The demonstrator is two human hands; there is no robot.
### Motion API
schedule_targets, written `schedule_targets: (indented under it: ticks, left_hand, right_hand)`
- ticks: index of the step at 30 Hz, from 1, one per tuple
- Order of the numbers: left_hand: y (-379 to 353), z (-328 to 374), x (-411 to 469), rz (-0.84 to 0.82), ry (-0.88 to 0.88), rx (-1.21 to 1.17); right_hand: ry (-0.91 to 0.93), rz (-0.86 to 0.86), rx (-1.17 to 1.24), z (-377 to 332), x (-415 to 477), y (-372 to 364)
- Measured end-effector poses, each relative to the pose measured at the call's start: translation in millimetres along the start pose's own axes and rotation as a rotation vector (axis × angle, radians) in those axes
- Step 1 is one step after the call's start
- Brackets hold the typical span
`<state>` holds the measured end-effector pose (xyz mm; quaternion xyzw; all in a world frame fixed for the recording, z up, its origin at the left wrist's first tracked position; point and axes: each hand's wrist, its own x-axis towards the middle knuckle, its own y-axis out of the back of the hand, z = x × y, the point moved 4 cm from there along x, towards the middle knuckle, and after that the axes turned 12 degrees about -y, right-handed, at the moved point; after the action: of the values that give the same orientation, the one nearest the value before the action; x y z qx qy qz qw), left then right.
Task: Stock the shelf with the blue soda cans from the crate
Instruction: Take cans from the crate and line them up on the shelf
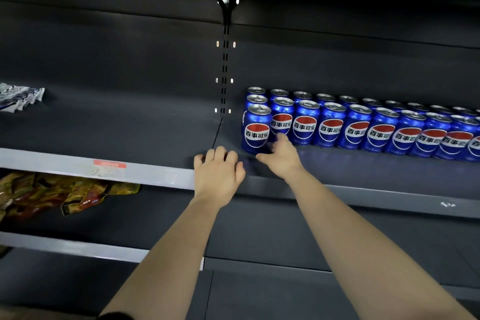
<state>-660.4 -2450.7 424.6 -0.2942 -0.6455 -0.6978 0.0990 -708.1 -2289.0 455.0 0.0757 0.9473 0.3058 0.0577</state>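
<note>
Blue aluminium soda cans with red-white-blue logo (pixel 358 127) stand upright in two tight rows along the right bay of the dark grey metal shelf (pixel 363 189). One more blue can (pixel 256 128) stands alone ahead of the rows at the left end, starting a third row. The crate is not in view.

The right hand (pixel 280 157) has an open grip: fingers straight and spread, tips at the foot of that front can, seemingly touching it, thumb out to the side, not wrapped round anything. The left hand (pixel 218 171) is at the shelf's front edge, grip loose, fingers lightly bent, holding nothing.

Risks, as a judgement:
- The front can has no neighbour on its left or in front. A push low on its base may tip it instead of sliding it, and it could roll off the front lip.
- A shove backwards would knock it into the can behind and jostle the row.
- The left hand is just beside it; a sweep to the right would clip it.
- The logo could turn off-front if it is nudged on one side only.

Also there: brown-yellow foil snack packets (pixel 65 195) on the shelf below, and white-blue packets (pixel 18 96) at far left.
</note>
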Motion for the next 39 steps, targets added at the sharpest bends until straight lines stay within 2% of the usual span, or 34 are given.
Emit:
schedule_targets:
  ticks: [4, 8, 14, 18, 23, 27, 39]
  left_hand:
    - [6.1, 2.5, -5.8, -0.066, 0.039, -0.081]
    - [15.0, 11.7, -26.9, -0.045, 0.016, -0.209]
    - [35.6, 33.3, -86.3, 0.0, -0.047, -0.323]
    - [42.1, 38.9, -133.4, -0.079, -0.115, -0.251]
    - [37.2, 36.9, -195.0, -0.352, -0.09, -0.184]
    - [33.9, 40.4, -239.2, -0.542, -0.028, -0.198]
    - [38.8, 86.5, -324.6, -0.638, 0.127, -0.237]
  right_hand:
    - [0.0, -0.01, -0.083, 12.1, -25.0, 17.4]
    - [0.023, 0.001, -0.137, 25.2, -52.2, 33.9]
    - [0.109, 0.198, -0.151, 44.0, -109.7, 43.5]
    - [0.053, 0.25, -0.125, 77.7, -157.1, 33.0]
    - [-0.174, 0.105, -0.175, 141.7, -206.4, 3.1]
    - [-0.255, 0.003, -0.169, 175.3, -243.4, -15.6]
    - [-0.385, -0.186, -0.206, 258.1, -316.5, -43.4]
